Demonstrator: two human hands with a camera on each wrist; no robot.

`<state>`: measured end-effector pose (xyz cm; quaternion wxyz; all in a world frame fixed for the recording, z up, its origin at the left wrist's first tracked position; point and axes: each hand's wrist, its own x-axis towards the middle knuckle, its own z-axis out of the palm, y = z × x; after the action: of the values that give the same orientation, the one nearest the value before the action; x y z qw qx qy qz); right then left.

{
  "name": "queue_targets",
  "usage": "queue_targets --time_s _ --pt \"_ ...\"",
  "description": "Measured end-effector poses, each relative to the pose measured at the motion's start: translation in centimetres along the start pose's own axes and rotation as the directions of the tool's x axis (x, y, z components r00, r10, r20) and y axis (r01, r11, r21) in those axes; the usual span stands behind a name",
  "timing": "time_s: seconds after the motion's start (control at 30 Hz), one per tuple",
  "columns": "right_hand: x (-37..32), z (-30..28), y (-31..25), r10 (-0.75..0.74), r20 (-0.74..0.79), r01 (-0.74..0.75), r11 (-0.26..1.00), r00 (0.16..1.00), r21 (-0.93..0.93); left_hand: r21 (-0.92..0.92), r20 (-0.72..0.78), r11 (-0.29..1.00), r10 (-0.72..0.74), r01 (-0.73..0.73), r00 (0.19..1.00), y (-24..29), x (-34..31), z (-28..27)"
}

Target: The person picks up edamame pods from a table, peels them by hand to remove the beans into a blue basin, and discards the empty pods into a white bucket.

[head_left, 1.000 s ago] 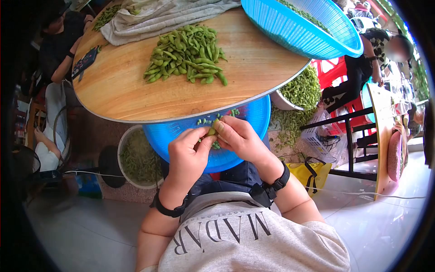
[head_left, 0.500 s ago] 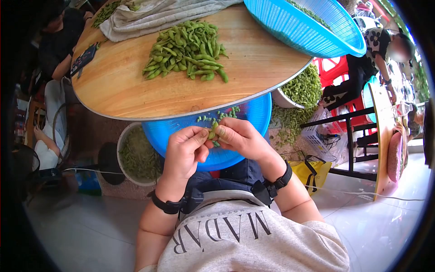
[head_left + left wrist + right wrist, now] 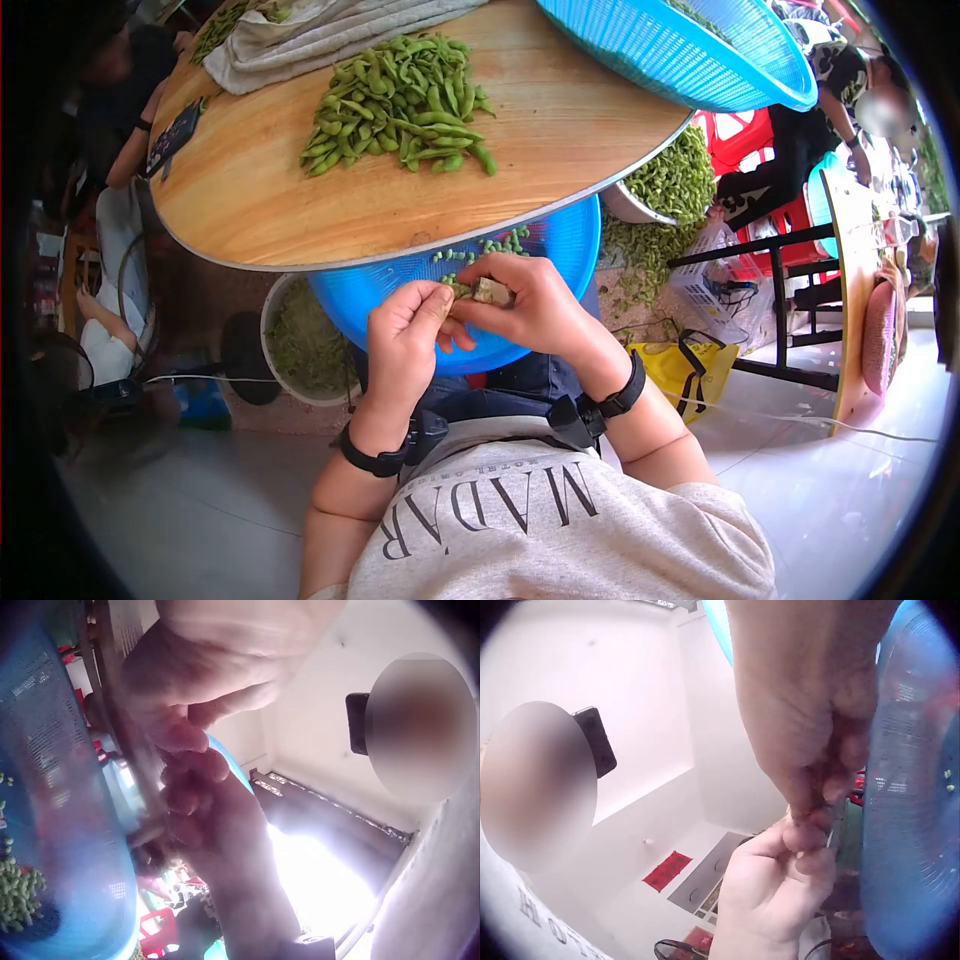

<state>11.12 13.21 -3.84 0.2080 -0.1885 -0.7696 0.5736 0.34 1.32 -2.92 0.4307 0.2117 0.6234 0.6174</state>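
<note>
A green pod [image 3: 460,289] lies between the fingertips of both hands, partly hidden by them. The left hand [image 3: 400,330] pinches its left end with thumb and forefinger. From the other side, the right hand [image 3: 535,305] pinches it with bent fingers, a greyish patch showing by the thumb. Below the hands is a blue basket [image 3: 350,312] with loose green beans [image 3: 508,242] inside. In the left wrist view the left hand [image 3: 217,664] meets the right hand at the fingertips. The right wrist view shows the right hand [image 3: 802,697] nearly hiding the grip.
A pile of pods [image 3: 395,105] lies on the round wooden table [image 3: 250,205], whose edge overhangs the blue basket. Beyond are a cloth [image 3: 290,45] and a light-blue basket [image 3: 690,65]. Buckets of greenery [image 3: 300,345] and pods [image 3: 672,185] stand at either side. People sit nearby.
The pod has shifted slightly left between the fingertips. The right hand has turned, its thumb side showing more. The table and pile appear slightly farther up and left in the head view.
</note>
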Motion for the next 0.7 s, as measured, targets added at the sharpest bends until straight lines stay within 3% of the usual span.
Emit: queue_targets --time_s 0.07,0.17,0.33,0.37,0.47,0.57,0.6,0.7 --pt "-0.2 -0.2 0.5 0.102 0.039 -0.105 0.993 0.994 0.057 0.075 0.011 0.997 0.01 -0.011 1.0 -0.2 -0.1 0.4" --pt "-0.1 -1.2 0.3 0.335 0.112 -0.353 0.869 0.936 0.348 0.163 0.009 0.985 0.051 -0.052 0.999 -1.1 0.2 0.4" --pt "-0.2 -1.6 1.6 0.418 0.149 -0.433 0.748 0.896 0.504 0.155 0.018 0.988 -0.012 0.009 1.0 -1.3 0.4 0.4" --pt "-0.1 -1.6 1.7 0.413 0.146 -0.427 0.748 0.899 0.509 0.163 0.023 0.987 -0.016 0.012 1.0 -1.3 0.5 0.5" --pt "0.3 -1.7 1.9 0.402 0.146 -0.418 0.755 0.904 0.505 0.361 0.06 0.895 0.257 -0.261 0.965 -1.8 0.8 0.4" --pt "0.6 -1.8 1.7 0.398 0.161 -0.427 0.794 0.903 0.434 0.421 0.084 0.85 0.311 -0.317 0.947 -1.1 1.0 0.8" --pt "0.5 -1.9 1.8 0.382 0.181 -0.422 0.816 0.906 0.394 0.388 0.031 0.895 0.225 -0.219 0.974 -1.2 1.0 0.9" --pt "0.9 -1.9 1.2 0.37 0.182 -0.411 0.849 0.911 0.331 0.54 0.039 0.775 0.368 -0.33 0.929 -2.2 1.4 0.6"
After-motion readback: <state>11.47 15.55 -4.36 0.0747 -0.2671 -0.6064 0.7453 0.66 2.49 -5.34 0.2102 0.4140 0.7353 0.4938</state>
